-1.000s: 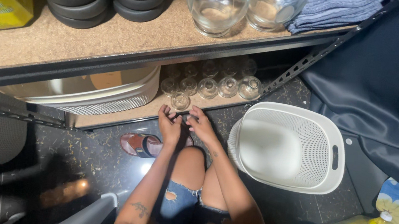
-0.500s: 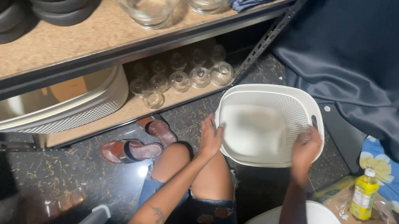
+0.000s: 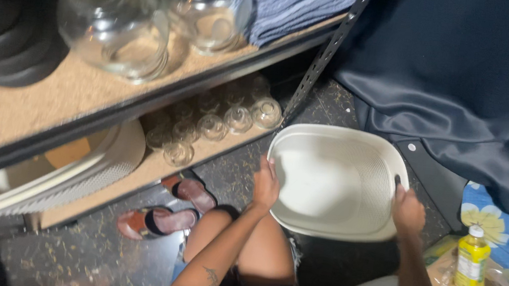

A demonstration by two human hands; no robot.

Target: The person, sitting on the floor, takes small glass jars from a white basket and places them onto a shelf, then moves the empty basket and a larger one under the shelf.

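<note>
White plastic basin (image 3: 333, 184) matt w/ ribbed wall, 2 glossy glass jars (image 3: 114, 25), rough chipboard shelf (image 3: 22, 104)

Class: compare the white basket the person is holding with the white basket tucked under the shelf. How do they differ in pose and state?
The held basket sits out in the open by the floor, gripped at its rim by the left hand and right hand; the shelved basket is untouched. The held basket shows its whole empty inside; the shelved basket is half hidden beneath the shelf. Both are white with perforated walls.

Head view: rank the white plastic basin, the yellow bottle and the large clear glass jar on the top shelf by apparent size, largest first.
1. White plastic basin.
2. Large clear glass jar, though it sits nearer the camera, so its rank is unsure.
3. Yellow bottle.
</note>
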